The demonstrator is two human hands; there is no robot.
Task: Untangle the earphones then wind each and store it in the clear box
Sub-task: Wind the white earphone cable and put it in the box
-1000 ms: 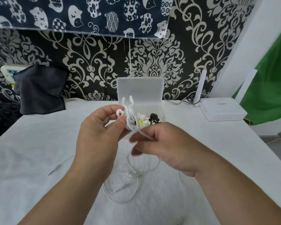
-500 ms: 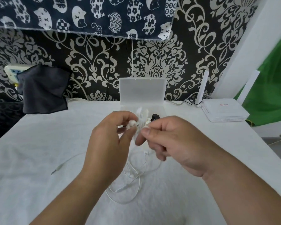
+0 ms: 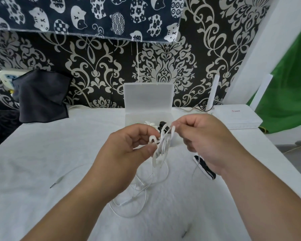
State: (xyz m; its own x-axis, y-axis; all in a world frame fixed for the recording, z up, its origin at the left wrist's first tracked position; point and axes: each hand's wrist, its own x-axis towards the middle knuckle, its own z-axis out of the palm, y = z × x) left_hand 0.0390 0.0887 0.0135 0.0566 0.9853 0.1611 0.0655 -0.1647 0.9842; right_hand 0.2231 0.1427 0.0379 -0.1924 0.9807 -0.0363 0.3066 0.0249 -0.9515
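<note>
My left hand [image 3: 129,150] pinches a white winder card [image 3: 161,148] with white earphone cable wrapped round it, held above the table's middle. My right hand [image 3: 205,138] pinches the white cable at the card's upper right. The loose rest of the white earphone cable [image 3: 134,193] hangs down and lies in loops on the white cloth, its plug [image 3: 56,181] off to the left. Behind my hands stands the clear box [image 3: 149,100], lid up, with wound earphones [image 3: 161,125], white and black, inside it.
A black-and-white striped flat piece [image 3: 205,168] lies under my right wrist. A white router [image 3: 240,117] sits at the back right, a dark cloth [image 3: 42,96] hangs at the back left. A small dark pin [image 3: 184,233] lies on the near cloth.
My right hand has moved up and to the right, drawing the cable across the winder card. The striped piece under it has come into view. My left hand keeps holding the card.
</note>
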